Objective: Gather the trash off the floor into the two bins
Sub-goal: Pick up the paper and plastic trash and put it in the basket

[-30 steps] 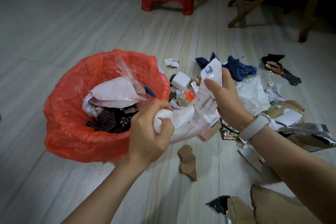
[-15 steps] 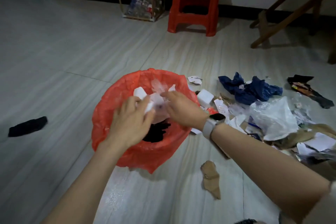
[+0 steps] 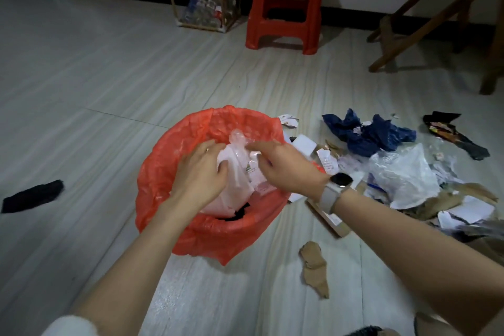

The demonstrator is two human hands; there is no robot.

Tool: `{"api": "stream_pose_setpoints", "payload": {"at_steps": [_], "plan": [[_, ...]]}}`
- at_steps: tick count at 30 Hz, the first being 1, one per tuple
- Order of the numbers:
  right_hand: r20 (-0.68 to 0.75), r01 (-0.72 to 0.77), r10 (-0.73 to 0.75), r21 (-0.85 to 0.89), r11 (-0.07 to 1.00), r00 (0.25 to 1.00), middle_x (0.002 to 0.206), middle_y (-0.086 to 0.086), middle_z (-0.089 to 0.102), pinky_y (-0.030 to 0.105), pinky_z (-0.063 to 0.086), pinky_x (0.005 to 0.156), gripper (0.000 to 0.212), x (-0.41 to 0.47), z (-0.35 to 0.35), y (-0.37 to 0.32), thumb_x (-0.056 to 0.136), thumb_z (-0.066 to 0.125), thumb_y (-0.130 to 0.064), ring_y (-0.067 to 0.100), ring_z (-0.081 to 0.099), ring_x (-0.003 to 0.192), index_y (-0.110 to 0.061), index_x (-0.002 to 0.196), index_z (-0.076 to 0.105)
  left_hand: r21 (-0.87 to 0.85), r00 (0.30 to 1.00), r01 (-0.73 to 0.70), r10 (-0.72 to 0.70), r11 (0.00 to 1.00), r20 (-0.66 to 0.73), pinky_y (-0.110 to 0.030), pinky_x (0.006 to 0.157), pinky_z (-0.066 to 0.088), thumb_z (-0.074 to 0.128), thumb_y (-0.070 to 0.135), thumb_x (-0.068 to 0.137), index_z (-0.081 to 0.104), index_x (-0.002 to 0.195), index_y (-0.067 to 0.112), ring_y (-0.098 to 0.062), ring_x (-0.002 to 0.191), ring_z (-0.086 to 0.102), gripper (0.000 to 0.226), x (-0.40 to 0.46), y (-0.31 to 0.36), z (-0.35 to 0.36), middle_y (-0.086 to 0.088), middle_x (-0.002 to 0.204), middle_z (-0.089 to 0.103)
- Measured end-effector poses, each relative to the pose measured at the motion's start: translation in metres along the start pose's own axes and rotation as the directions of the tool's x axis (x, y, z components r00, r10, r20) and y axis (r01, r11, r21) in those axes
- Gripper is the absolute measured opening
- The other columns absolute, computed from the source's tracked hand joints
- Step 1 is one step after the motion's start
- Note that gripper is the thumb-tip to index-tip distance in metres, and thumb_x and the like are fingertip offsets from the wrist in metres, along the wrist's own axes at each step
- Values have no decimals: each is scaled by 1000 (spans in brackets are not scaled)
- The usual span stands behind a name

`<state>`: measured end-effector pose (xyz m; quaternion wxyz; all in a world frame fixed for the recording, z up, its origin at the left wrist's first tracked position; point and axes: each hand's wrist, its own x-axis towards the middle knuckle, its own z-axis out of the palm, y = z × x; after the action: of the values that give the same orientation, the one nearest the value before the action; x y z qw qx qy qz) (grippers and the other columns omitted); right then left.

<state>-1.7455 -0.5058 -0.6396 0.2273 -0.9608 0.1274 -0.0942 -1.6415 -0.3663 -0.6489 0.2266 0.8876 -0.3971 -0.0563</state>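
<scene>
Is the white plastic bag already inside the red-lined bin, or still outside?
Inside: the white plastic bag lies within the red-lined bin rim, under both hands.

One red-lined bin (image 3: 174, 161), two hands, left hand (image 3: 200, 173), right hand (image 3: 286, 169), one red stool (image 3: 285, 3), one watch (image 3: 336, 185)

Nothing legible is showing anywhere. I am seeing faint green and pink print on the white plastic bag (image 3: 240, 172) in the bin, but it is blurring past reading. Small dark lines of print are running down a white paper slip (image 3: 328, 162) on the floor beside the bin; the characters are too small to make out. The smartwatch (image 3: 341, 180) face is staying dark, displaying no digits.
</scene>
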Motion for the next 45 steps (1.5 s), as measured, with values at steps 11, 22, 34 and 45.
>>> {"api": "stream_pose_setpoints", "payload": {"at_steps": [11, 22, 34, 45], "plan": [[-209, -622, 665, 241, 745, 717, 115, 20, 63, 42, 45, 96, 30, -128, -42, 183, 93, 41, -5, 35, 59, 109, -3, 120, 54, -19, 855, -491, 486, 871, 181, -43, 94, 38, 43, 18, 87, 50, 124, 10, -32, 114, 48, 38, 4, 173, 120, -12, 125, 49], [346, -369, 641, -594, 715, 685, 154, 24, -7, 50, 7, 116, 58, -239, 39, 276, 97, 26, -13, 40, -4, 143, -10, 147, -4, 78, 717, -304, 175, 949, 674, -44, 99, 37, 38, 15, 89, 32, 138, 20, -30, 125, 39, 50, -33, 168, 251, -7, 135, 39], [220, -423, 548, -431, 797, 807, 119, 18, 45, 37, 36, 74, 30, -257, 39, 288, 90, 38, -1, 34, 46, 109, -6, 118, 47, 126, 675, -314, 128, 941, 727, -42, 102, 38, 39, 20, 93, 37, 137, 14, -27, 129, 38, 44, -25, 183, 284, -6, 144, 33], [280, -677, 647, 13, 736, 709, 101, 15, 62, 37, 46, 67, 29, -254, 49, 256, 82, 55, -14, 35, 59, 91, -11, 107, 41, 210, 687, -403, 143, 891, 713, -41, 98, 40, 43, 20, 93, 45, 131, 10, -32, 118, 48, 39, 17, 205, 251, -15, 129, 50]]}}
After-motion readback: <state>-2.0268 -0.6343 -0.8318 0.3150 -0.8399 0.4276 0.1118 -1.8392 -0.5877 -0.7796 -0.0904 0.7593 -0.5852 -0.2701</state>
